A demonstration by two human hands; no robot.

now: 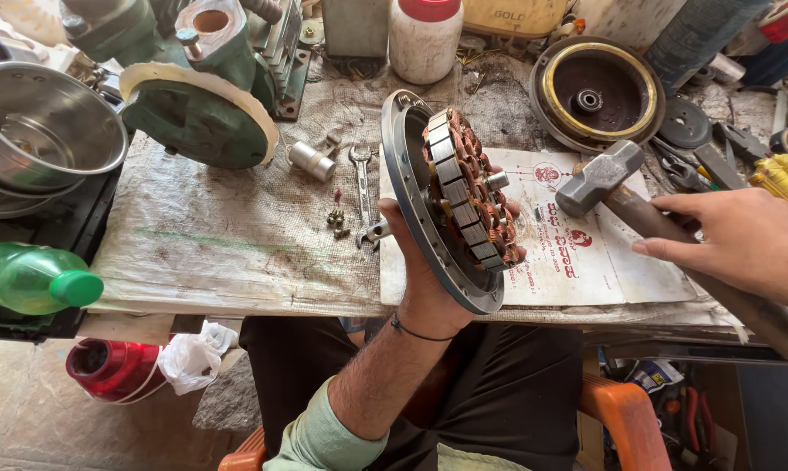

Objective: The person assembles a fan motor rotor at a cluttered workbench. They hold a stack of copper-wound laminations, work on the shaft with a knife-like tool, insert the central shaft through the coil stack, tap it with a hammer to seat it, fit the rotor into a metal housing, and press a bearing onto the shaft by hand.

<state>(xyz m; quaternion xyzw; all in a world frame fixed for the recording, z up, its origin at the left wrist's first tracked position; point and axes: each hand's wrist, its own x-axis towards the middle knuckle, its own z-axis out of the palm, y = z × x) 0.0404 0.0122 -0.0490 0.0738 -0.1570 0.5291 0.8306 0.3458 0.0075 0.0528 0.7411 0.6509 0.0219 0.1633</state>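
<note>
My left hand [429, 283] grips a round fan motor assembly [451, 196] on edge above the bench: a grey metal cover plate with a stator of copper windings and a short shaft facing right. My right hand [743, 244] rests on the wooden handle of a hammer [599, 177], whose steel head lies on a printed sheet of paper [577, 253] just right of the motor. The hand's fingers are extended over the handle rather than wrapped round it.
A green motor housing [198, 113] stands at the back left with a steel bowl [41, 126] beside it. A spanner [362, 179], small screws [336, 218] and a capacitor [311, 160] lie mid-bench. A round rotor cover [596, 92] and white jar [424, 37] sit behind; a green bottle [32, 277] lies left.
</note>
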